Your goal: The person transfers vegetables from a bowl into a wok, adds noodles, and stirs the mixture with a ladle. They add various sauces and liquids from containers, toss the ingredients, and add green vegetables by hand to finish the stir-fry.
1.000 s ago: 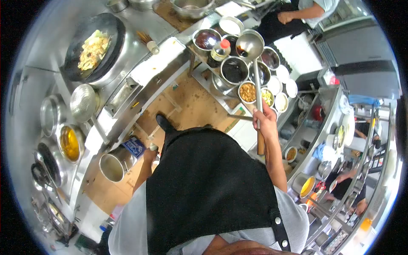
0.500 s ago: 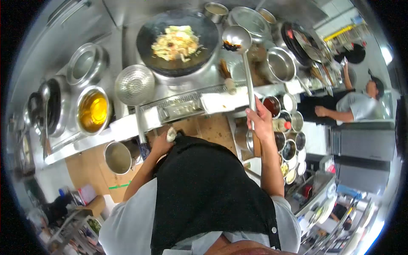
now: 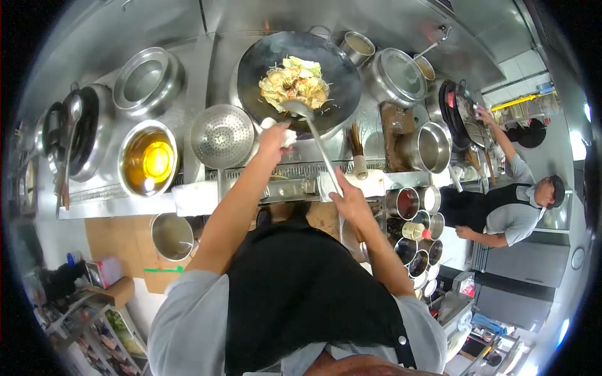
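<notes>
A dark wok [image 3: 251, 69] on the stove holds a heap of cabbage and noodle-like strands [image 3: 304, 72]. My left hand [image 3: 274, 141] is closed on a white cloth [image 3: 283, 129] at the wok's near rim. Closed round the handle of a metal ladle [image 3: 298, 108] is my right hand [image 3: 351, 200]. The ladle's bowl rests at the near side of the food. Left of the wok lies a round perforated skimmer [image 3: 222, 136], its handle pointing toward me.
Yellow oil fills a bowl [image 3: 155, 160] at left. A bamboo brush [image 3: 359, 156] and a steel pot [image 3: 433, 147] stand right of the wok. Sauce containers [image 3: 406, 203] sit at near right. A co-worker [image 3: 514, 210] stands farther right, one arm raised.
My left hand has moved up to the wok's rim with the cloth. The ladle, earlier right of the wok with dark liquid in it, is now over the food. The view has shifted.
</notes>
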A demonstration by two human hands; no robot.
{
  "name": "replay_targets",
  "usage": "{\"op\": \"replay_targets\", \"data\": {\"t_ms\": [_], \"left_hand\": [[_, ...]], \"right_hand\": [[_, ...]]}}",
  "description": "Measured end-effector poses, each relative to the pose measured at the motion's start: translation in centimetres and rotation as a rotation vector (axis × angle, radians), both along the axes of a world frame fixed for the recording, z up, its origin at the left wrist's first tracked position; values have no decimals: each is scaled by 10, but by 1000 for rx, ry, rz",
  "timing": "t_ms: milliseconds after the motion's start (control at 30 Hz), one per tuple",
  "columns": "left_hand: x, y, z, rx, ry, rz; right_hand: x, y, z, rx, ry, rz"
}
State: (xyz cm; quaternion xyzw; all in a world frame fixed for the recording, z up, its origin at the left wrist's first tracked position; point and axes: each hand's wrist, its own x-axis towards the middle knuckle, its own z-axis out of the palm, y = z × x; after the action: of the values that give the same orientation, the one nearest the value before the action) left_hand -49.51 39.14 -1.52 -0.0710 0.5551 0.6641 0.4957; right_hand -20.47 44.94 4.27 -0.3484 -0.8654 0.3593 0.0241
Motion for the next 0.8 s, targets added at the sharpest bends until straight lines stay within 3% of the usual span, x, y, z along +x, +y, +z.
{"op": "replay_targets", "data": {"t_ms": [67, 133, 200, 233, 267, 300, 333, 367, 467, 500, 567, 633, 700, 733, 767, 800], "left_hand": [[-9, 20, -56, -3, 56, -20], [0, -7, -57, 193, 75, 75], [22, -53, -37, 186, 98, 168], [33, -77, -33, 108, 141, 177], [36, -106, -51, 38, 159, 41], [51, -121, -38, -35, 165, 93], [60, -126, -7, -4, 190, 112], [66, -127, 15, 29, 209, 140], [41, -83, 36, 53, 56, 82], [26, -60, 18, 119, 53, 99], [13, -23, 24, 103, 19, 59], [9, -22, 15, 85, 62, -4], [10, -48, -41, 298, 92, 4], [6, -63, -71, 209, 107, -50], [18, -81, -68, 261, 121, 23], [28, -98, -51, 159, 143, 27]], "right_hand": [[-12, 21, -2, 90, 26, 99], [-38, 45, 22, 107, -58, 46], [-47, 69, 15, 218, -53, 11], [-46, 71, 21, 180, -38, 9], [-42, 65, 30, 140, -27, 8], [-34, 56, 34, 97, -20, 6], [-14, 48, 14, 98, 193, 48], [-1, 36, 24, -44, 190, 52], [21, 7, 64, -360, 140, 76], [20, 8, 68, -378, 121, 87], [18, 20, 52, -256, 110, 123], [9, 50, 0, 30, 122, 171], [-12, 52, 10, 177, -16, 75], [-20, 52, 18, 247, -87, 26], [-20, 47, 26, 201, 8, -31], [-16, 35, 35, 149, 97, -87]]}}
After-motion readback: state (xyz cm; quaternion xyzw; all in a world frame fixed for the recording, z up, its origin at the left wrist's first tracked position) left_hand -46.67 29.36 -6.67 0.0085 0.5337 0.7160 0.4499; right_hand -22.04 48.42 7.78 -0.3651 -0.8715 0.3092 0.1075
